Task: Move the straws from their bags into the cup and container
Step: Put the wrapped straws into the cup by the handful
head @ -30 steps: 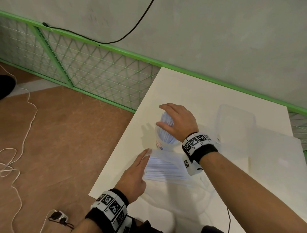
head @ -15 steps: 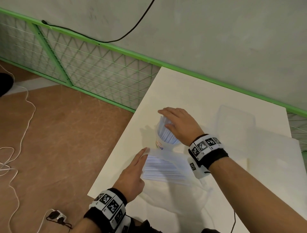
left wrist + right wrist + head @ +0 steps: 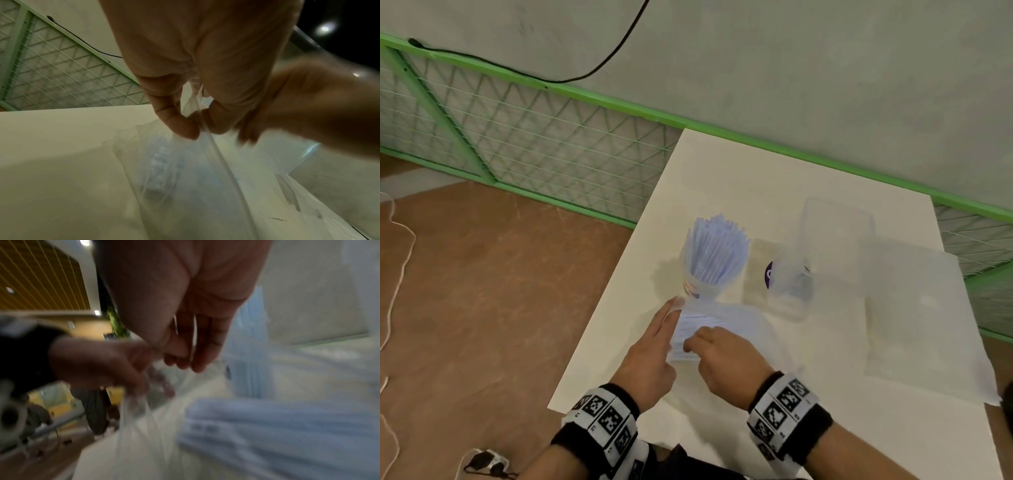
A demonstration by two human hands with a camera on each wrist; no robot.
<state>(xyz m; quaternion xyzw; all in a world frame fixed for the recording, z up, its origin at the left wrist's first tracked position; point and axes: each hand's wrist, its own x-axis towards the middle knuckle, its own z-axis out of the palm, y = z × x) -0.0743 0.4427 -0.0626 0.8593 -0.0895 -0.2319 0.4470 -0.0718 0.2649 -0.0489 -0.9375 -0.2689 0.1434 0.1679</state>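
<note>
A clear cup (image 3: 698,292) near the table's left edge holds an upright bunch of pale blue straws (image 3: 715,255). Just in front of it lies a thin clear straw bag (image 3: 726,320) with more blue straws (image 3: 287,426) inside. My left hand (image 3: 671,315) pinches the bag's film at its mouth between thumb and forefinger (image 3: 200,128). My right hand (image 3: 693,339) hovers at the same opening, its fingers (image 3: 197,360) hanging loosely and holding nothing. The clear container (image 3: 837,233) stands at the back right.
A second clear bag with a purple mark (image 3: 782,279) lies between cup and container. A flat clear lid (image 3: 909,308) rests on the right. The white table (image 3: 739,178) ends close on the left, above a brown floor with cables, and a green mesh fence runs behind.
My right hand has left the straws in the cup and come down to the bag's mouth beside my left hand. The left hand has kept its place on the bag.
</note>
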